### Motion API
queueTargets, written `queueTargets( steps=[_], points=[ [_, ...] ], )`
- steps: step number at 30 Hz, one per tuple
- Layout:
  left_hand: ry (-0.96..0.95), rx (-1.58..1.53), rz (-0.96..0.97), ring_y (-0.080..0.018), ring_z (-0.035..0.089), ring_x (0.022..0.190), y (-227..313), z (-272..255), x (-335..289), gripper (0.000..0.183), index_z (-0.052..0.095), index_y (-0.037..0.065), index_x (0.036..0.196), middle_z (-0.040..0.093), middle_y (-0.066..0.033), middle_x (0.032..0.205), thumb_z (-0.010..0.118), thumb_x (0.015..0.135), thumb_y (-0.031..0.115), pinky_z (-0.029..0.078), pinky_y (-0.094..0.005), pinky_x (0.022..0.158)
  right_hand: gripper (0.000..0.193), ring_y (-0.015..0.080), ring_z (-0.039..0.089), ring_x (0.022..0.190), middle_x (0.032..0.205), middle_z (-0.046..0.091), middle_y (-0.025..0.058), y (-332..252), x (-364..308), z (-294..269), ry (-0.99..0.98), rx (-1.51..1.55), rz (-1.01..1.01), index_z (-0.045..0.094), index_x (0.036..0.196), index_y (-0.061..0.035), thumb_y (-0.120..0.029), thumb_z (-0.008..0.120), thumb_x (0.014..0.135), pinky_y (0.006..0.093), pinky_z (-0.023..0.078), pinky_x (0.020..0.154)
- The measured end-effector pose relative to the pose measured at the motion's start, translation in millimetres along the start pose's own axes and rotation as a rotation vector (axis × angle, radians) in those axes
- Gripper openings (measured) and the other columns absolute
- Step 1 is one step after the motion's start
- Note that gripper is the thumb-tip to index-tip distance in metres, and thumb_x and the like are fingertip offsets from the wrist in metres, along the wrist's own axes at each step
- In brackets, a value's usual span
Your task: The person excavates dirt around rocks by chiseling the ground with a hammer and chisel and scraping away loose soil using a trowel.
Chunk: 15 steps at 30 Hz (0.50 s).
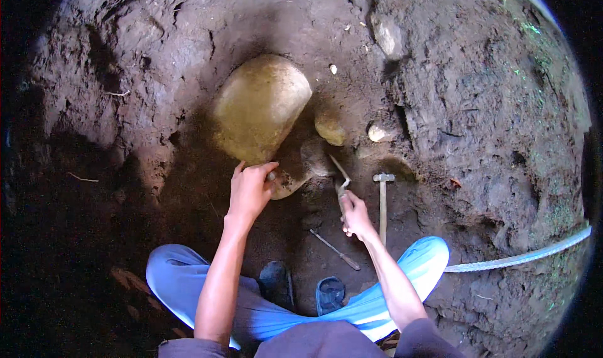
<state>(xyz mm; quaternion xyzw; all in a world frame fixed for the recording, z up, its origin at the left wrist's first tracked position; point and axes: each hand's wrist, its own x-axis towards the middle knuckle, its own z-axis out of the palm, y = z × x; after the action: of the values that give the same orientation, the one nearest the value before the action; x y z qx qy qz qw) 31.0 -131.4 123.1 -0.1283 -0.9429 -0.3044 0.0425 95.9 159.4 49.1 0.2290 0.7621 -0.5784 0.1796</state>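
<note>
My right hand (355, 215) is closed round the handle of a small trowel (340, 171), whose thin cranked blade points away from me over the dirt. At the near edge of a large rounded boulder (260, 110), my left hand (250, 187) has its thumb and fingers bent about a small grey stone (271, 176). Just beneath those fingers a pale, partly buried rock (290, 186) shows in the soil. Between the trowel tip and the boulder's right side sits a smaller brown stone (330, 129).
A hammer (383, 201) lies right of my right hand. A thin handled tool (336, 250) rests before my shoes (330, 294). Rough earth walls (465, 125) rise around, with a pale stone (378, 133) at the right. A ribbed metal rod (521, 257) extends beside my right knee.
</note>
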Motion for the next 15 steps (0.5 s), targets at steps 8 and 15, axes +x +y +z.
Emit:
queueTargets(
  steps=[8, 15],
  points=[
    [-0.044, 0.019, -0.014, -0.0328, 0.068, 0.105, 13.4, -2.0, 5.6, 0.041, 0.071, 0.009, 0.118, 0.073, -0.0161, 0.105, 0.067, 0.078, 0.001, 0.038, -0.0551, 0.111, 0.051, 0.012, 0.048, 0.035, 0.063, 0.053, 0.0058, 5.5, -20.2, -14.8, 0.149, 0.079, -0.071, 0.041, 0.152, -0.0127, -0.038, 0.044, 0.108, 0.0261, 0.037, 0.029],
    [-0.062, 0.007, -0.014, -0.0363, 0.067, 0.103, 12.5, 0.5, 3.8, 0.038, 0.071, 0.014, 0.12, 0.074, -0.0153, 0.103, 0.071, 0.082, 0.007, 0.039, -0.0535, 0.113, 0.046, 0.0129, 0.048, 0.037, 0.063, 0.052, 0.0061, -6.2, 3.8, -15.5, -0.067, 0.249, 0.176, 0.044, 0.148, -0.0191, -0.043, 0.042, 0.108, 0.027, 0.036, 0.029]
  ],
)
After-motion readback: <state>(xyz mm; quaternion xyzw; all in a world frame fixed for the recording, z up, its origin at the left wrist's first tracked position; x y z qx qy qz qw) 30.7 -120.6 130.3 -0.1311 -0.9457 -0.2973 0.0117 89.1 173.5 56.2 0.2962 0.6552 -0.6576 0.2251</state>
